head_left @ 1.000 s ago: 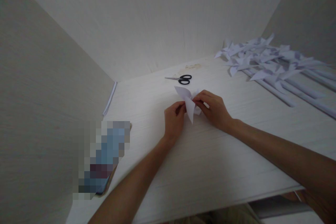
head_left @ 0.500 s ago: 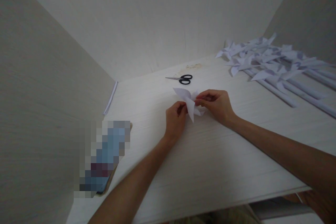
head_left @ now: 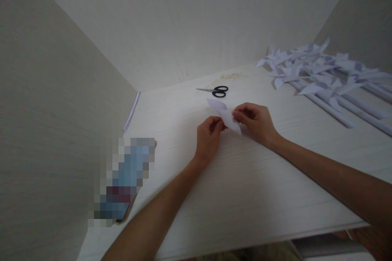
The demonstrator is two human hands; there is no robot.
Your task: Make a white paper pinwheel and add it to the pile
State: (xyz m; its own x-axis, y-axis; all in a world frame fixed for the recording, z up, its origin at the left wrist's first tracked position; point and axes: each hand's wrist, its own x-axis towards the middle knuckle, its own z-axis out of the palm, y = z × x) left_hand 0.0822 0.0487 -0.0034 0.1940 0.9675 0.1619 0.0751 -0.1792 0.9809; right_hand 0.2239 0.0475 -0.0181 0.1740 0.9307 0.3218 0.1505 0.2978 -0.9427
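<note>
So far a heap of finished pinwheels (head_left: pixel 318 74) lies at my right, while my left hand (head_left: pixel 208 140) and right hand (head_left: pixel 256 123) pinch a half-folded paper (head_left: pixel 225 115) just above the counter (head_left: pixel 245 187), scissors (head_left: pixel 215 91) beyond.

A craft corner at a white desk

Plain pale walls close in the white wooden table (head_left: pixel 245 195) on three sides. Black scissors (head_left: pixel 216 90) lie near the middle, and a heap of paper pinwheels (head_left: pixel 318 74) (on rolled paper sticks) fills the upper right of the frame.
</note>
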